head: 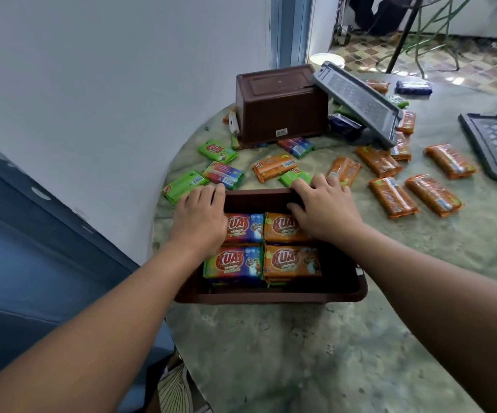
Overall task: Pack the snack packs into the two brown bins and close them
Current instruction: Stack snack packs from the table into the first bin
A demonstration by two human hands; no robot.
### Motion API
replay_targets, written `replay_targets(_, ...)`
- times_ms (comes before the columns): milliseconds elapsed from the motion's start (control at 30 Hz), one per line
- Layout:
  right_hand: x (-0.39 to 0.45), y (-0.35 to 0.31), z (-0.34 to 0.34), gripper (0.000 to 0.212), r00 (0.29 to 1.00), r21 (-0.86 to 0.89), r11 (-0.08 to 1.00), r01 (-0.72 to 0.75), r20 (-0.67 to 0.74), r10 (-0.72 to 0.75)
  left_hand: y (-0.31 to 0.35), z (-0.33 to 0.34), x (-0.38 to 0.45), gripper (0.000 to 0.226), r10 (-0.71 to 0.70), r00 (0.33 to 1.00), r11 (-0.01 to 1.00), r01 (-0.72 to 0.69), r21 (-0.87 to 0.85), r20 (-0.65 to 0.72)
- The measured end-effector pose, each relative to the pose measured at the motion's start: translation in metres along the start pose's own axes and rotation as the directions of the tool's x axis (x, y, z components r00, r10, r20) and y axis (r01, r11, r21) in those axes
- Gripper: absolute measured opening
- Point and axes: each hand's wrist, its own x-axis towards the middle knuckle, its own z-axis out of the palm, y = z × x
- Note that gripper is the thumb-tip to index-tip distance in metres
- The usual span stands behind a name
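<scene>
While both hands press the far rim of the near brown bin, left hand and right hand with grip released, fingers flat, it could tip toward six o'clock, spilling its four visible snack packs. Second bin lies overturned at twelve o'clock; two grey lids; roughly seventeen packs loose on the table.

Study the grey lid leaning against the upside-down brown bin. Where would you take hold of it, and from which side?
Take the grey lid by its long lower right edge, coming from the right. It rests tilted on the upturned brown bin, so that edge stands off the table with space beneath for fingers. Its left edge sits against the bin, and loose snack packs lie beneath, so lift rather than drag.
</scene>
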Motion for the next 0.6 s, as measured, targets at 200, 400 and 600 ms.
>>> replay_targets(200, 0.014, -0.006, -0.018, 0.059, 0.997, 0.141, 0.988, -0.064, 0.039, 0.059, 0.002, -0.019, 0.024, 0.036, -0.118, 0.993, 0.974, 0.116, -0.195, 0.004)
replay_targets(400, 0.077, -0.006, -0.022, 0.05, 0.949, 0.227, 0.954, -0.197, 0.29, 0.127, -0.011, -0.015, 0.091, 0.03, -0.159, 0.97, 0.909, 0.217, -0.356, 0.185)
replay_targets(600, 0.134, -0.008, -0.004, 0.063, 0.89, 0.096, 0.964, -0.247, 0.417, 0.186, -0.038, 0.02, 0.149, 0.027, 0.02, 0.908, 0.976, 0.072, -0.204, 0.419)
